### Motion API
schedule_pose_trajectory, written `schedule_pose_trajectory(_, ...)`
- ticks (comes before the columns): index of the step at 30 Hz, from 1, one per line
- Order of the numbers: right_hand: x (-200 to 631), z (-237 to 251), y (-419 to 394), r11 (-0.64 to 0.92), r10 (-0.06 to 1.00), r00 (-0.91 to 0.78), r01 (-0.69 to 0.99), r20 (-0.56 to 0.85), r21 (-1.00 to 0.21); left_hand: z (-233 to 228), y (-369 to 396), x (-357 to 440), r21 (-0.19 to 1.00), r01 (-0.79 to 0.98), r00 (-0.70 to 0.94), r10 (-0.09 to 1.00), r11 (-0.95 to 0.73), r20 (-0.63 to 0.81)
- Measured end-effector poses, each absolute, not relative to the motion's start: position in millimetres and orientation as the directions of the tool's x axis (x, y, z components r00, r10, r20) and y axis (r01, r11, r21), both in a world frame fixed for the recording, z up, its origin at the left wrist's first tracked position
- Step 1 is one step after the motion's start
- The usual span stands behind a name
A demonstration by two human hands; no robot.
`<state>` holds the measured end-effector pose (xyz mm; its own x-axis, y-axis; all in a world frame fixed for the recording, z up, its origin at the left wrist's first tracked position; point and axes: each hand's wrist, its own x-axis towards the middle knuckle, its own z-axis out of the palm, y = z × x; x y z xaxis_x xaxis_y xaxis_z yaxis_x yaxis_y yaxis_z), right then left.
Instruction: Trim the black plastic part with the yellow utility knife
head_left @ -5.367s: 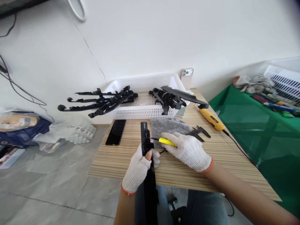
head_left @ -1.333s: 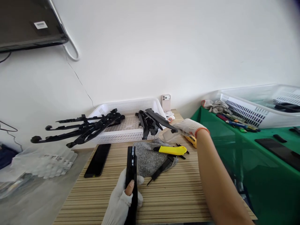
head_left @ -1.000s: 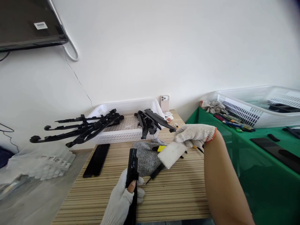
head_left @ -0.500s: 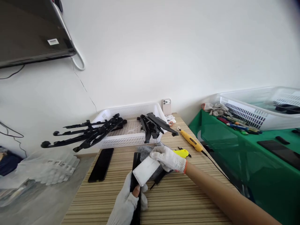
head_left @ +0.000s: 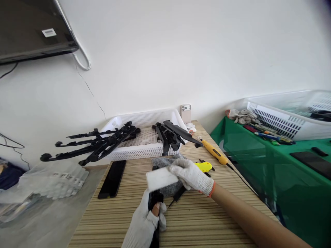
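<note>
My left hand [head_left: 143, 217], in a white glove with the thumb tip bare, is closed around a long black plastic strip [head_left: 156, 199] near the table's front. Gloved as well, my right hand [head_left: 191, 175] pinches a white rectangular pad [head_left: 160, 178] by its right end. The pad lies over the strip's far end and hides part of it; whether they touch, I cannot tell. Beneath the right hand is a grey cloth [head_left: 169, 189], with a slim black tool [head_left: 178, 195] beside it. A yellow-handled tool [head_left: 204, 167] lies just beyond the right hand.
A black phone [head_left: 112, 179] lies at left. Behind, a white basket [head_left: 137, 153] holds black plastic parts [head_left: 103, 146], some jutting over its left side. A corded yellow tool [head_left: 214, 152] lies at the right edge. Further right, a green-covered table [head_left: 248, 162] bears another basket [head_left: 274, 120].
The white pad has turned from a steep slant to nearly level. My right hand has shifted slightly right, and the black strip's far end now sits lower. The view has shifted a little.
</note>
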<state>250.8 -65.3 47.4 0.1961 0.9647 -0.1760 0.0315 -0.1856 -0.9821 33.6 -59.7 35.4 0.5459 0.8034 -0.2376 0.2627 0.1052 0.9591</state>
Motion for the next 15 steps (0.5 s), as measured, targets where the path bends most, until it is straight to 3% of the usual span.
schedule_pose_trajectory(2, 249.2, 46.7, -64.3, -0.201, 0.967, 0.162, 0.017, -0.195, -0.980, 34.3, -59.3, 32.8, 0.957, 0.276, 0.549, 0.802, 0.089, -0.234)
schedule_pose_trajectory(5, 248.0, 49.3, -63.1, -0.190, 0.942, 0.275, -0.027, -0.190, -0.981, 32.8, -59.3, 31.4, 0.960, 0.264, 0.555, 0.800, 0.089, -0.227)
schedule_pose_trajectory(10, 251.4, 54.4, -65.7, -0.262, 0.961, 0.112, 0.066, -0.253, -0.963, 33.5, -60.1, 30.1, 0.963, 0.259, 0.581, 0.783, 0.080, -0.221)
schedule_pose_trajectory(13, 250.1, 53.3, -67.5, -0.246, 0.953, 0.192, 0.029, -0.236, -0.969, 33.8, -60.2, 30.0, 0.964, 0.255, 0.578, 0.786, 0.082, -0.220)
schedule_pose_trajectory(15, 246.3, 52.6, -68.4, -0.286, 0.947, 0.153, 0.014, -0.281, -0.958, 34.2, -60.4, 30.4, 0.960, 0.270, 0.562, 0.798, 0.072, -0.218)
